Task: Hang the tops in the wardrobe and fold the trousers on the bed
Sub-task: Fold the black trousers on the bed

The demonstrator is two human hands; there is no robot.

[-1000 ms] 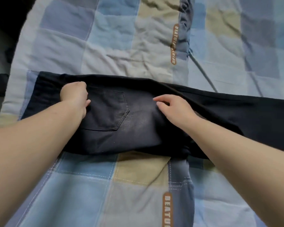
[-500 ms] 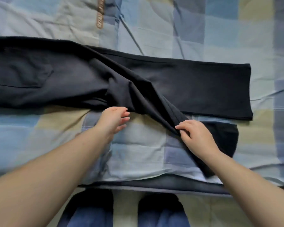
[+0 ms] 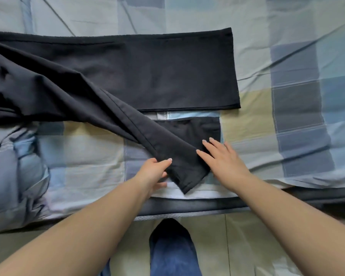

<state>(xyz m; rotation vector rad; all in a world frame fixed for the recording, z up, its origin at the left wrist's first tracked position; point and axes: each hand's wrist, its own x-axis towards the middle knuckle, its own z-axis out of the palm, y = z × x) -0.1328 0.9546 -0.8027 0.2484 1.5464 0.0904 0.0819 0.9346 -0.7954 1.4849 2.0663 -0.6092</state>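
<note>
Trousers (image 3: 147,72) lie spread across the bed (image 3: 287,136), one leg twisted. Left hand (image 3: 153,173) pinches its doubled cuff; right hand (image 3: 223,158) presses flat, fingers straight, probably to straighten it.

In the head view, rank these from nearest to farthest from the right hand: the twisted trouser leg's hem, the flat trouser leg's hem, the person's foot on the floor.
From the right hand:
1. Twisted leg's hem, directly beside it, to its left.
2. Flat leg's hem, above it, farther up the bed.
3. Foot, below the bed edge, on the floor.
</note>
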